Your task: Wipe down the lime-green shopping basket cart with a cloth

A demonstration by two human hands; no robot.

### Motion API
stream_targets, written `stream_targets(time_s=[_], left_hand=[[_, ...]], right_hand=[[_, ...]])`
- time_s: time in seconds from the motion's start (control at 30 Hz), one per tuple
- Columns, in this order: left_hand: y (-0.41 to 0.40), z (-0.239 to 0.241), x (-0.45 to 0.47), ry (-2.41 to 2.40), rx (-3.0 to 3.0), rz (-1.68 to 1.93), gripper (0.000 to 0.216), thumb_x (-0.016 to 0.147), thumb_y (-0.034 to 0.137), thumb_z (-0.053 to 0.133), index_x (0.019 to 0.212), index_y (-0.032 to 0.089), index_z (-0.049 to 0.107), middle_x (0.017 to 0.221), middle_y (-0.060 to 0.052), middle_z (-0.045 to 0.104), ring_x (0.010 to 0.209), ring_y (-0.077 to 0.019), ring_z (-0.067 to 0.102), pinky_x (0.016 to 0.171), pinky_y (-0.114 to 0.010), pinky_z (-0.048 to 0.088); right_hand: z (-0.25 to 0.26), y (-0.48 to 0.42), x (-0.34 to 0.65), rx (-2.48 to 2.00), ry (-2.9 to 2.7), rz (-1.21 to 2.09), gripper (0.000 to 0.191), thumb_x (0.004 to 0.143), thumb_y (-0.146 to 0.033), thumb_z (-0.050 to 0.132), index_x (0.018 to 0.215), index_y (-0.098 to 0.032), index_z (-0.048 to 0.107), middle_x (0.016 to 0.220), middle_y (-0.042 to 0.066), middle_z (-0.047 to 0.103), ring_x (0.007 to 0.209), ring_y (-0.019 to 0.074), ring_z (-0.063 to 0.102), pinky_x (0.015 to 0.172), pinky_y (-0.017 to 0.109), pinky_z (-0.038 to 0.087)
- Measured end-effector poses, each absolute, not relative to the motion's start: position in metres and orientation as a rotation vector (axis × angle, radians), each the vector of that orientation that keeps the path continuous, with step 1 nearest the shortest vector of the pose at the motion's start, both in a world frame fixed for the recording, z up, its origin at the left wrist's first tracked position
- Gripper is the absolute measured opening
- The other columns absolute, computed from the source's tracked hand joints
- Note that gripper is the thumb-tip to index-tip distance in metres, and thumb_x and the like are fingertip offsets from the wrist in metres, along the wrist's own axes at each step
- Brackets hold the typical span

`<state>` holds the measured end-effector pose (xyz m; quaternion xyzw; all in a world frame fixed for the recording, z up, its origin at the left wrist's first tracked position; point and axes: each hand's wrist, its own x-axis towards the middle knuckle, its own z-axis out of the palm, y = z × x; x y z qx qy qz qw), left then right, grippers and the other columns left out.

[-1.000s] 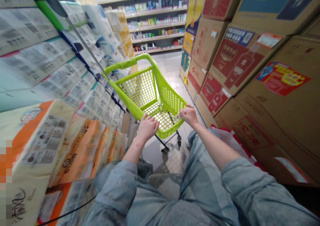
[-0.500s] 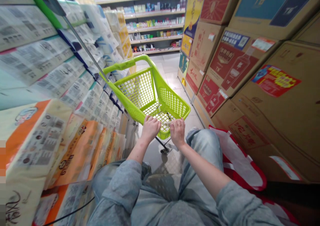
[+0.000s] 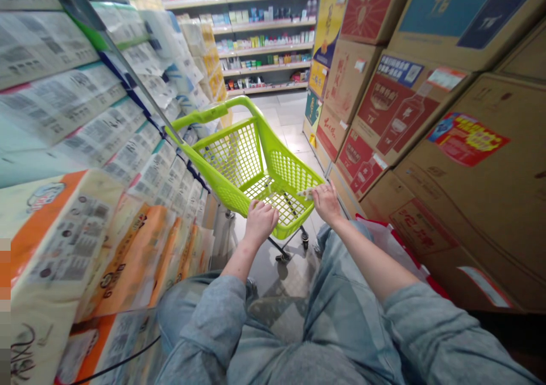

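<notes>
A lime-green shopping cart [image 3: 239,200] with a lattice basket stands in front of my knees, its basket holding nothing that I can see. My left hand [image 3: 261,221] is closed over the near rim, fingers curled across the edge. At the near right corner of the rim, my right hand [image 3: 326,203] pinches a small crumpled white tissue [image 3: 305,194]. The tissue lies against the rim there; its exact material is hard to make out. Black caster wheels [image 3: 304,239] show beneath the basket.
Stacked tissue packs [image 3: 89,106] line the left side, with orange-and-cream packs [image 3: 55,231] close by. Cardboard cartons [image 3: 464,203] are piled on the right, a red-and-white bag [image 3: 398,245] at their foot. Shelves of small goods [image 3: 267,46] cross the aisle's far end. A grey pole [image 3: 132,78] slants at upper left.
My right hand has moved right along the rim with the tissue, away from my left hand. The cart has shifted slightly, and my left hand keeps its hold on the near rim.
</notes>
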<state>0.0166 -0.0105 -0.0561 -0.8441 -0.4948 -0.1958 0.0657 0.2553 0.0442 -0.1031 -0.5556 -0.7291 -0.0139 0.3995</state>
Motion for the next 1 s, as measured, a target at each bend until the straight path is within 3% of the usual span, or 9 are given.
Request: stream_targets(time_s=[0.2, 0.47, 0.6, 0.8, 1.0], left_hand=[[-0.011, -0.06, 0.035, -1.544, -2.483, -0.605, 0.039, 0.093, 0.027, 0.036, 0.064, 0.02, 0.062, 0.072, -0.006, 0.062, 0.079, -0.0196, 0.052, 0.092, -0.041, 0.032], [-0.016, -0.058, 0.051, -1.583, -2.435, -0.606, 0.035, 0.092, 0.024, 0.036, 0.069, 0.019, 0.061, 0.076, -0.007, 0.064, 0.083, -0.0211, 0.053, 0.09, -0.041, 0.031], [-0.02, -0.055, 0.05, -1.53, -2.457, -0.587, 0.034, 0.094, 0.027, 0.034, 0.073, 0.02, 0.061, 0.078, -0.006, 0.063, 0.084, -0.0208, 0.053, 0.091, -0.04, 0.03], [-0.018, -0.048, 0.045, -1.332, -2.604, -0.492, 0.033, 0.095, 0.031, 0.031, 0.08, 0.02, 0.058, 0.082, -0.006, 0.062, 0.086, -0.0199, 0.052, 0.088, -0.038, 0.032], [-0.002, -0.04, 0.031, -1.282, -2.674, -0.385, 0.034, 0.095, 0.042, 0.032, 0.091, 0.021, 0.058, 0.091, -0.005, 0.062, 0.091, -0.0197, 0.052, 0.085, -0.034, 0.034]], right_hand=[[-0.105, 0.015, 0.223, -1.398, -1.763, 0.004, 0.026, 0.094, -0.028, 0.033, 0.078, -0.025, 0.054, 0.081, 0.004, 0.056, 0.092, 0.0226, 0.049, 0.109, 0.053, 0.023], [-0.113, -0.043, 0.177, -1.36, -1.697, 0.094, 0.022, 0.094, -0.026, 0.033, 0.1, -0.023, 0.054, 0.104, 0.008, 0.055, 0.109, 0.0236, 0.045, 0.11, 0.053, 0.021], [-0.111, -0.031, 0.201, -1.286, -1.888, 0.017, 0.021, 0.094, -0.027, 0.033, 0.093, -0.024, 0.054, 0.091, 0.005, 0.058, 0.097, 0.0222, 0.049, 0.11, 0.053, 0.022], [-0.106, 0.002, 0.239, -1.21, -2.0, 0.05, 0.029, 0.095, -0.029, 0.031, 0.079, -0.023, 0.054, 0.076, 0.003, 0.056, 0.083, 0.0192, 0.052, 0.104, 0.045, 0.034], [-0.102, 0.025, 0.254, -1.171, -2.04, 0.154, 0.034, 0.096, -0.034, 0.029, 0.08, -0.022, 0.056, 0.076, 0.003, 0.059, 0.082, 0.0189, 0.053, 0.102, 0.043, 0.034]])
